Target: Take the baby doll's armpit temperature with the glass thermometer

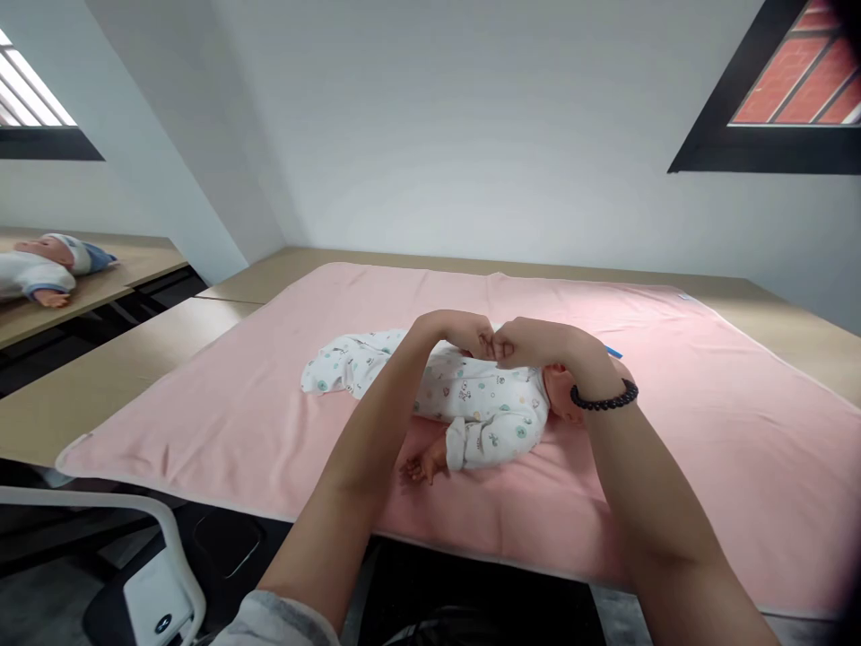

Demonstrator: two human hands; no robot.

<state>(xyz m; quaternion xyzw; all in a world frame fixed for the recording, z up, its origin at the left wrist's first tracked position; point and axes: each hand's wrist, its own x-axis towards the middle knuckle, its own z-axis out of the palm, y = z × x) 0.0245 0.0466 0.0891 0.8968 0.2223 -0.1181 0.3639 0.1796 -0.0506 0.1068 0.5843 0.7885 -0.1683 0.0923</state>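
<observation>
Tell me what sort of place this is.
Possibly a baby-care training room: a clothed doll lies on a pink blanket spread over a table, and a second doll lies on another table to the left.

The left window (27,88) glares white, faint shadows cross the pink blanket (498,507), and the right-hand corners blur dark.

A person's left arm (360,458) and right arm (649,475) stretch up from the bottom of the frame, wrists (434,334) bent inward. The left hand (469,332) and right hand (534,341) meet just right of center, backs uppermost, fingers (485,342) curled under, their ends hidden from where I stand.
</observation>
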